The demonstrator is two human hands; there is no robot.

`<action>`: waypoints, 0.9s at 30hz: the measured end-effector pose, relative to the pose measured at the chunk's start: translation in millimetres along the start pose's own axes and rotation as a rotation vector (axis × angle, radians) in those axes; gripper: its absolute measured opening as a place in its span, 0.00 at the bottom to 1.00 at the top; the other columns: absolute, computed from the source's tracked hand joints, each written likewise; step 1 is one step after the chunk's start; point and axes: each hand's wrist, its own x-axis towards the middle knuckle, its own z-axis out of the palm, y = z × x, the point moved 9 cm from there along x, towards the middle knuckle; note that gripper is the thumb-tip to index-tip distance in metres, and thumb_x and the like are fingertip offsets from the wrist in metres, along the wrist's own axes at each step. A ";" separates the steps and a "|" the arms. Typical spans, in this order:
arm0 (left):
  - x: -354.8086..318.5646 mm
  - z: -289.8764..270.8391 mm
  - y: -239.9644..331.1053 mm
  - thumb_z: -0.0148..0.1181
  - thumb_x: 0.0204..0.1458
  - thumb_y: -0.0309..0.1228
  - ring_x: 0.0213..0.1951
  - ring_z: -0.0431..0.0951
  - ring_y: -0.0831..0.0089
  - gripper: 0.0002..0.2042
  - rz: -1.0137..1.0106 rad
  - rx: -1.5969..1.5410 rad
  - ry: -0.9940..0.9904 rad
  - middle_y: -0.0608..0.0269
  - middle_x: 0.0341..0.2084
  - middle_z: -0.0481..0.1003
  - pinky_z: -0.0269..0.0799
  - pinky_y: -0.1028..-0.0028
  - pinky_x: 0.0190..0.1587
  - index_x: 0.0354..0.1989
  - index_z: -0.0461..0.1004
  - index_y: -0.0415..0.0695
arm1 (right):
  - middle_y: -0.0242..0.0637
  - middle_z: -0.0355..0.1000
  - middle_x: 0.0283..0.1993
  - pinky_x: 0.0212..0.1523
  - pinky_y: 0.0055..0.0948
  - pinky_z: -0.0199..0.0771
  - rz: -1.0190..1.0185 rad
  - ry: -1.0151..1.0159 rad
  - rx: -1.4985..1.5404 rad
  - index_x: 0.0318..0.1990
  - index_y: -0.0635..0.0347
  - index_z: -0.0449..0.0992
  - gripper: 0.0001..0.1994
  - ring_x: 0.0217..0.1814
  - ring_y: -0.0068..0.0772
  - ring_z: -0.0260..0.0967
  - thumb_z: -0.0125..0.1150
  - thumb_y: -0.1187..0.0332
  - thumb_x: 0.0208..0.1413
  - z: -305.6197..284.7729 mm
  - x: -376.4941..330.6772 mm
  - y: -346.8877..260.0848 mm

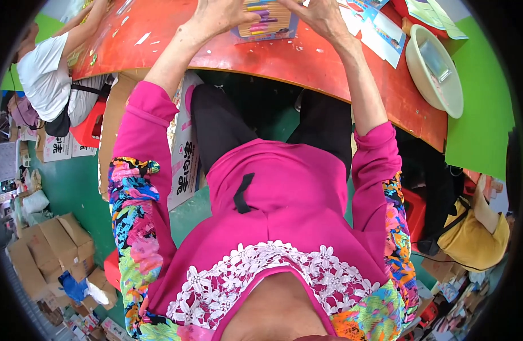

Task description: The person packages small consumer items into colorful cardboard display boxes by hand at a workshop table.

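Carton: white box (pixel 185 153) with pink characters, propped under the table.
Table: red curved top (pixel 307 62).
Package: flat card pack (pixel 267 23) of coloured sticks, on the table's far edge.
Left hand (pixel 221 14): fingers closed on pack's left side.
Right hand (pixel 321 17): gripping its right side.
Basin: cream plastic bowl (pixel 426 74), right.

Striped multicoloured packet (pixel 267 21), red table (pixel 284 59)

The red table (pixel 307 62) had a smooth, slightly glossy painted top with a raw board edge. The flat pack (pixel 267 23) under the left hand (pixel 221 14) and right hand (pixel 321 17) looked like printed card, glossy. At far right, the cream basin (pixel 429 79) was smooth plastic. The pink top (pixel 284 199) was matt cloth with white lace trim. The boxes (pixel 51 250) at near left were rough brown cardboard.
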 end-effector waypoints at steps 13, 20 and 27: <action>-8.0 -4.4 -2.5 0.70 0.36 0.32 0.49 0.74 0.56 0.28 0.039 -0.269 0.272 0.57 0.44 0.75 0.70 0.60 0.49 0.51 0.72 0.46 | 0.45 0.71 0.46 0.54 0.44 0.65 0.030 0.008 0.023 0.45 0.59 0.78 0.14 0.51 0.50 0.65 0.64 0.66 0.50 2.4 -2.0 4.7; -4.9 -1.7 -8.4 0.69 0.39 0.31 0.51 0.73 0.54 0.29 -0.031 -0.161 0.186 0.55 0.49 0.74 0.69 0.61 0.53 0.54 0.71 0.47 | 0.45 0.71 0.44 0.53 0.44 0.65 0.036 0.039 0.056 0.43 0.59 0.78 0.14 0.50 0.50 0.66 0.65 0.66 0.49 3.1 3.0 6.0; 2.9 -1.9 -10.3 0.63 0.48 0.37 0.54 0.71 0.54 0.25 -0.182 -0.126 -0.050 0.55 0.53 0.73 0.66 0.60 0.57 0.57 0.71 0.48 | 0.45 0.72 0.44 0.54 0.43 0.65 0.030 0.036 0.047 0.42 0.59 0.78 0.12 0.50 0.49 0.66 0.64 0.66 0.50 5.7 -0.3 8.8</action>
